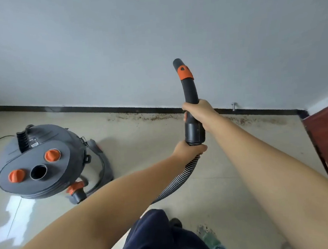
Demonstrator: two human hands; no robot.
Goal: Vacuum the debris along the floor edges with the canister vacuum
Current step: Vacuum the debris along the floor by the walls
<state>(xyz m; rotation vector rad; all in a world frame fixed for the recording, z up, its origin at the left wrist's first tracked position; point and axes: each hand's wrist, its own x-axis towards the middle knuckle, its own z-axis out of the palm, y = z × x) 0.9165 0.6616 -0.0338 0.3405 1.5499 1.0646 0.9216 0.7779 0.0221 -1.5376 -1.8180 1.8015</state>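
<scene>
Your right hand [198,112] fingers wrapped round nozzle handle [190,94], left hand [188,149] fingers gripping hose [180,180] at cuff. Nozzle aimed up at wall, far above debris [154,117] along baseboard [118,108]. Risks: hose snagging canister vacuum [44,161]; bare tip scattering crumbs.

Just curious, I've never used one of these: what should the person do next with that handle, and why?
Probably tip the hose handle down toward the debris by the baseboard; both hands grip it, but its open end points up at the wall.
</scene>
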